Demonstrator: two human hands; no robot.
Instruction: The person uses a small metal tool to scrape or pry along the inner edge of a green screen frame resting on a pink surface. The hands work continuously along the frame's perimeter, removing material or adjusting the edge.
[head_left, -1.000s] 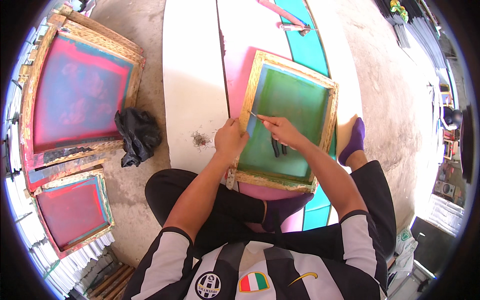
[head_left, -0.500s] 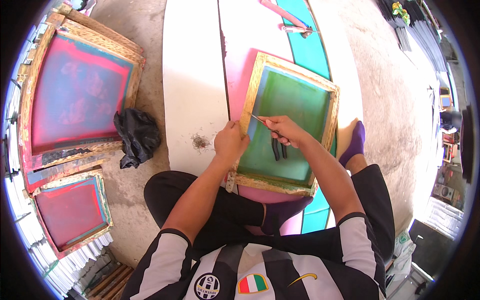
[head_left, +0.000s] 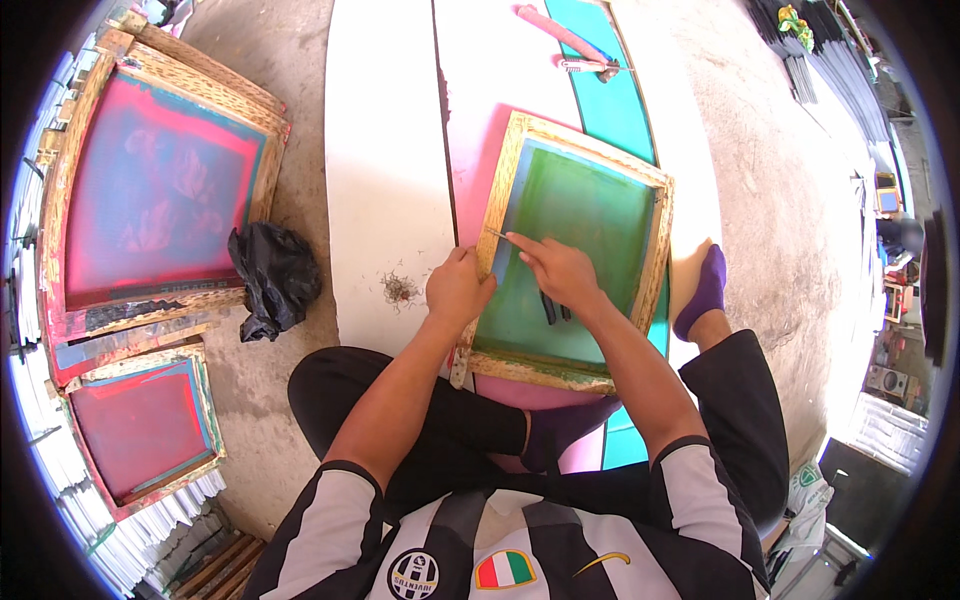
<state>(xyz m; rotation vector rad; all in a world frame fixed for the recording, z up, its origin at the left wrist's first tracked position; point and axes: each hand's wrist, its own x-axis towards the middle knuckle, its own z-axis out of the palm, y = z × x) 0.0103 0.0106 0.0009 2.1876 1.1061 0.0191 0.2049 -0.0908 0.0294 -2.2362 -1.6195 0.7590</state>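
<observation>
A wooden screen-printing frame [head_left: 655, 255] with green mesh [head_left: 590, 215] lies tilted on the boards in front of my legs. My left hand [head_left: 460, 288] is closed round its left rail. Over the mesh, my right hand [head_left: 560, 272] is closed on a thin metal-shafted tool [head_left: 496, 233], whose tip meets the left rail above my left hand. My index finger stretches along the shaft, while the tool's grip is hidden in my palm. Two black handles [head_left: 548, 308], like those of pliers, show on the mesh below my right hand and are partly covered by it.
Left of my left hand, a small pile of bent metal bits [head_left: 399, 289] lies on the white board [head_left: 385, 150]. A hammer [head_left: 565, 32] and a utility knife [head_left: 585, 66] lie beyond the frame. Pink-meshed frames [head_left: 150, 190] and a black plastic bag [head_left: 275, 280] are on the left.
My right hand has shifted slightly left and rolled over, its index finger now extended along the tool. The tip has slid a little down the rail. The frame has moved slightly left.
</observation>
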